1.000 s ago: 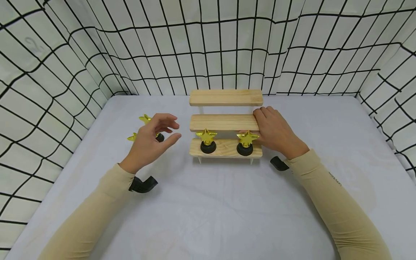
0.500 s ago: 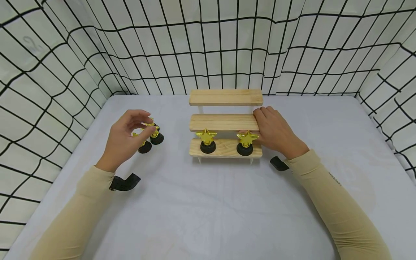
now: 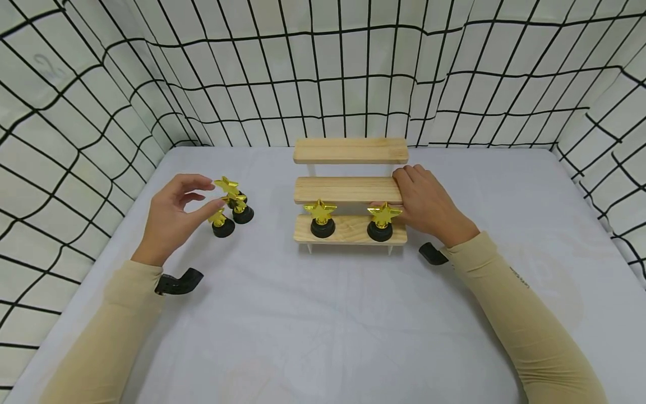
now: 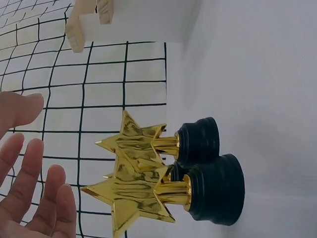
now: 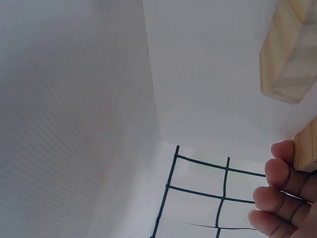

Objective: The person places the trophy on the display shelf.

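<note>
Nearest, the left hand is poised just beside three trophies on the table; its fingers are loosely bent, the thumb set apart, and they grasp nothing, with a gap to the stars in the left wrist view. The front trophy stands upright, a gold star on a short stem over a round black base. It looks like plated plastic: probably light, stiff, and slick on its mirror-bright faces, where fingertips could skid. The thin star points seem likeliest to chip; the stem or the ridged base should give the surer hold. A second trophy stands close by, and a third trophy is behind, partly hidden.

On the shelf, a left trophy and a right trophy stand well apart on the lowest tier. The right hand grips the right end of the middle tier, fingers curled on the wood. The planks look rigid and easy to hold; the frame is likely light enough to shift if bumped.

As for writing, the right sleeve carries small dark lettering, too small to read. The trophies show no label on their visible sides. Farthest, by the black grid, a faint mark at upper left may be a 2.
</note>
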Available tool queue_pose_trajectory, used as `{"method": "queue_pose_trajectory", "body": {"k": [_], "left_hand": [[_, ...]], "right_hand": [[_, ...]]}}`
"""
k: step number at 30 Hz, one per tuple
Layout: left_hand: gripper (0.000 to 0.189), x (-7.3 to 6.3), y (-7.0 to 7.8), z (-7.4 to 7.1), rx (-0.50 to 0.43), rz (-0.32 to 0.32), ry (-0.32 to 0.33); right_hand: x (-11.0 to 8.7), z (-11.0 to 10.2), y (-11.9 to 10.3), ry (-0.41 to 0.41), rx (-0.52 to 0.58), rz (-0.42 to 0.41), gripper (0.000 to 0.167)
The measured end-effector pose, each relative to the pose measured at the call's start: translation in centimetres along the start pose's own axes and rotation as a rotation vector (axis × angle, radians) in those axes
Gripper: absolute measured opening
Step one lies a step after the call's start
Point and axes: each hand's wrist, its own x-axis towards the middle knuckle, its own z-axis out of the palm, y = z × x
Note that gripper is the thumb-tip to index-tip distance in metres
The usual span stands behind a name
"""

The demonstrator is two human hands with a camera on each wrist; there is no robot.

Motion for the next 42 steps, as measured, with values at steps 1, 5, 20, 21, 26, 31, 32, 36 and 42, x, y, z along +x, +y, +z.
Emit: {"method": "queue_pose_trajectory", "body": {"k": [1,5,20,21,26,31,32,36,42], "left_hand": [[0.043,0.0,-0.2,-0.1,-0.004,-0.013,-0.002],[0.046,-0.2,-0.9,-0.4,-0.01,-0.055,-0.001],[0.054,-1.1,-4.4,-0.5,-0.014,-0.156,-0.011],[0.054,-1.1,-4.6,-0.4,-0.013,-0.161,-0.016],[0.055,-1.4,-4.8,-0.2,0.002,-0.198,-0.041],[0.057,-1.5,-4.9,-0.2,-0.011,-0.235,-0.058],[0.057,-1.5,-5.0,-0.2,-0.021,-0.238,-0.061],[0.059,-1.5,-5.4,-0.2,-0.051,-0.241,-0.08],[0.061,-1.6,-5.8,-0.2,-0.045,-0.234,-0.105]], "right_hand": [[0.0,0.0,0.0,0.0,0.002,0.001,0.071],[0.0,0.1,0.0,0.0,0.009,0.005,0.072],[0.0,0.1,0.1,0.022,0.018,-0.007,0.07],[0.0,0.1,0.1,0.021,0.019,-0.006,0.071],[0.0,0.2,0.1,0.024,0.02,-0.006,0.071],[0.0,0.2,0.1,0.03,0.023,-0.008,0.07],[0.0,0.2,0.1,0.032,0.022,-0.009,0.07],[0.0,0.1,0.1,0.033,0.025,-0.008,0.071],[0.0,0.1,0.0,0.028,0.03,-0.008,0.07]]}}
